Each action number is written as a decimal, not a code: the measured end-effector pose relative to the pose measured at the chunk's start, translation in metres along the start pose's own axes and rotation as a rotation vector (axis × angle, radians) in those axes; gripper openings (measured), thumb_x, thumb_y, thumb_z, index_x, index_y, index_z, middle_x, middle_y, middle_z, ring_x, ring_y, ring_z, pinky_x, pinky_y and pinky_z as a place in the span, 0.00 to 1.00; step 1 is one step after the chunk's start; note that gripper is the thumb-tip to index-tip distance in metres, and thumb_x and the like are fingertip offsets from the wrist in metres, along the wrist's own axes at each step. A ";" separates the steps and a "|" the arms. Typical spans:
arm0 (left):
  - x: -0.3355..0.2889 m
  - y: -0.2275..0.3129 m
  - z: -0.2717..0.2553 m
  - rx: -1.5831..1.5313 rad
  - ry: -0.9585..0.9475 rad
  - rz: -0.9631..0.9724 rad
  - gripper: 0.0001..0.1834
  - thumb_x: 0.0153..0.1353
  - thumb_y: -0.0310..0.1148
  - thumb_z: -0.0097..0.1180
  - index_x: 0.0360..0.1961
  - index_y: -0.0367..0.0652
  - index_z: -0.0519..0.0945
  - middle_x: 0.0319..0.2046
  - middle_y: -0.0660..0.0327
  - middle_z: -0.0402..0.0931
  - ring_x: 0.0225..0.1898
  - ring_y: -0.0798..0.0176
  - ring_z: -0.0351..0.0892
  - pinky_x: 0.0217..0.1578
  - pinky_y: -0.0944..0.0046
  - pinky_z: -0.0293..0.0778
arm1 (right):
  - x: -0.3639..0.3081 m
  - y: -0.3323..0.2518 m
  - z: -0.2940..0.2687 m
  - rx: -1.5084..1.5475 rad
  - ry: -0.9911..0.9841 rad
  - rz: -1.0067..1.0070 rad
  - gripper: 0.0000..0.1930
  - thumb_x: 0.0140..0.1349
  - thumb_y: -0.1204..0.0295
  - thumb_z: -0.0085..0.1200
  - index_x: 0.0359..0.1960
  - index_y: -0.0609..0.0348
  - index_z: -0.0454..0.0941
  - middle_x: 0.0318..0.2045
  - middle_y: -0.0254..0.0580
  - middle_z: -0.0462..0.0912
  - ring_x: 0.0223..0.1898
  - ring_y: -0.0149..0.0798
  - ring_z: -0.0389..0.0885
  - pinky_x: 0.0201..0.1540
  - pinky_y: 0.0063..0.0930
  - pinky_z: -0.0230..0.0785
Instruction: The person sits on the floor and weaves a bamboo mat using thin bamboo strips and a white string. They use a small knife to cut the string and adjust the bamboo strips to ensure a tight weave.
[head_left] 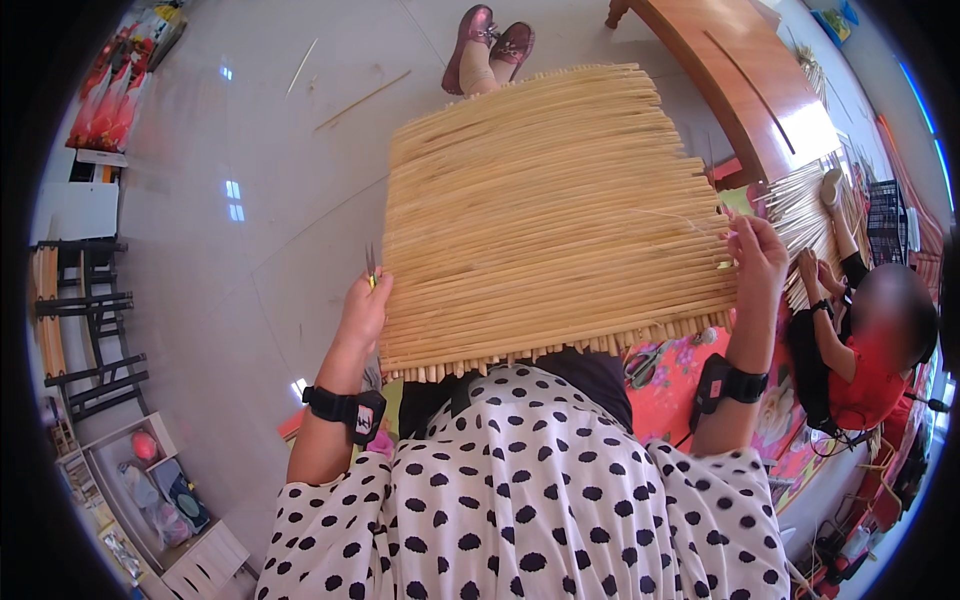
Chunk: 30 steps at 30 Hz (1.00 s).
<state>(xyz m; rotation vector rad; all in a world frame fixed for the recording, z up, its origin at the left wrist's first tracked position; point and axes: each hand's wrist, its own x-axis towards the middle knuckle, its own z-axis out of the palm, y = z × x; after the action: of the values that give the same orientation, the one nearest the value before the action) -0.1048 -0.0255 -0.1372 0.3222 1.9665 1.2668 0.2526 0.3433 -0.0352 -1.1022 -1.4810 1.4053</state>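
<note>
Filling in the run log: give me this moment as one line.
left hand: on reed mat left edge, small scissors in fingers | right hand: at mat right edge | mat: across lap

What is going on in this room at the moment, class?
A seated person holds a mat of pale woven reeds across the lap. The left hand grips its left edge and also holds small snips. The right hand rests on the right edge, fingers at thin loose strands. To the right, another person in red handles a separate bundle of reeds. Stray reeds lie on the tiled floor.
</note>
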 end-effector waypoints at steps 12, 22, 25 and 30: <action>0.007 0.000 0.004 0.562 -0.087 0.081 0.26 0.69 0.39 0.48 0.61 0.29 0.65 0.47 0.40 0.78 0.51 0.49 0.77 0.52 0.59 0.69 | -0.003 -0.011 -0.002 -0.033 -0.070 0.021 0.07 0.64 0.73 0.57 0.38 0.66 0.80 0.28 0.33 0.80 0.25 0.21 0.71 0.29 0.13 0.61; 0.005 -0.012 0.018 -0.099 -0.065 -0.161 0.24 0.71 0.40 0.46 0.60 0.32 0.68 0.54 0.56 0.75 0.53 0.62 0.74 0.57 0.62 0.66 | -0.002 -0.014 0.000 -0.073 -0.050 0.019 0.06 0.64 0.74 0.56 0.37 0.66 0.80 0.27 0.32 0.80 0.25 0.21 0.72 0.30 0.14 0.64; 0.000 -0.019 0.003 -0.297 -0.253 -0.208 0.20 0.71 0.38 0.46 0.55 0.33 0.74 0.50 0.58 0.77 0.50 0.66 0.75 0.54 0.63 0.68 | -0.002 -0.016 0.005 -0.105 0.003 0.085 0.06 0.64 0.74 0.57 0.38 0.64 0.80 0.28 0.31 0.79 0.26 0.20 0.72 0.31 0.13 0.66; -0.008 -0.036 -0.010 -0.313 -0.353 -0.163 0.18 0.72 0.38 0.45 0.50 0.34 0.77 0.47 0.59 0.79 0.47 0.67 0.77 0.51 0.64 0.70 | 0.013 0.012 -0.032 0.009 -0.016 0.072 0.06 0.63 0.74 0.59 0.39 0.62 0.80 0.29 0.30 0.79 0.27 0.21 0.74 0.33 0.14 0.68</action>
<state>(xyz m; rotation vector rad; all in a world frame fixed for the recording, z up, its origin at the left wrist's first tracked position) -0.1001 -0.0540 -0.1626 0.2070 1.4437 1.2893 0.2800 0.3649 -0.0452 -1.1518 -1.4577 1.4718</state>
